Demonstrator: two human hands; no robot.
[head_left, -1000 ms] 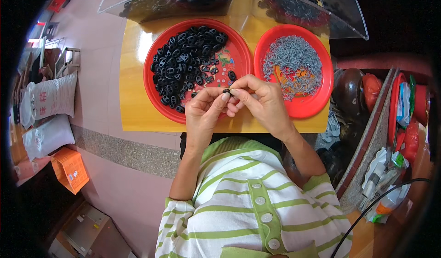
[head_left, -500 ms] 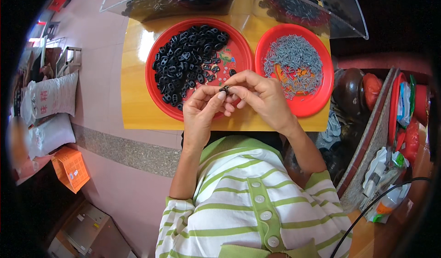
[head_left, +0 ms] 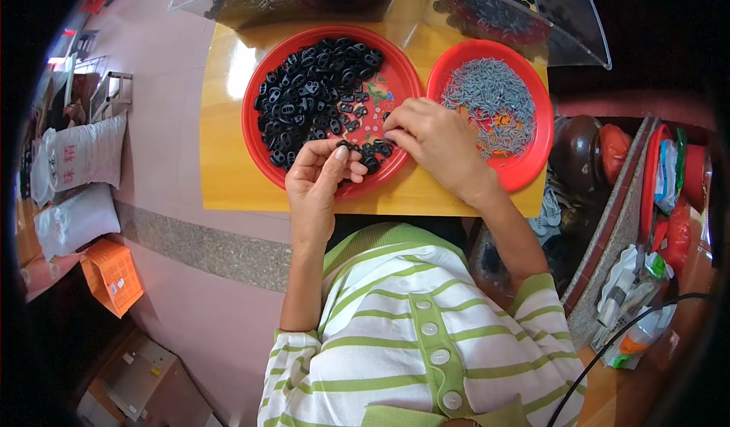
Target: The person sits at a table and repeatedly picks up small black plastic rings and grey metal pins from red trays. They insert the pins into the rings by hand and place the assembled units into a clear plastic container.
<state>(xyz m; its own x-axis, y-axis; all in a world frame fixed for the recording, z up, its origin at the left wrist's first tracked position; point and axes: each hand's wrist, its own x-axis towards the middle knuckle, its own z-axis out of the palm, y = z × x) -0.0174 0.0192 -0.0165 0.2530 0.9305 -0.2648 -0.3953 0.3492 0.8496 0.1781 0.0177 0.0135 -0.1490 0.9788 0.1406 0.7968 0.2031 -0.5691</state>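
My left hand pinches a small black plastic part between thumb and forefinger, above the near rim of a large red plate. A heap of black plastic parts with oval holes fills the plate's left and middle. Over the plate's right rim, my right hand has its thumb and fingers closed together. Its fingertips are beside a dark piece; whether they grip anything is hidden. More black parts lie between the hands. A smaller red plate to the right holds many thin grey screw-like pieces.
Two clear plastic bins with black parts stand at the table's far side. The yellow tabletop carries both plates. White sacks and an orange box are at left; a brown jar stands at right.
My hands have come apart. The left has drawn left with the black part, and the right has shifted slightly to the right, fingers lowered toward the plate's rim.
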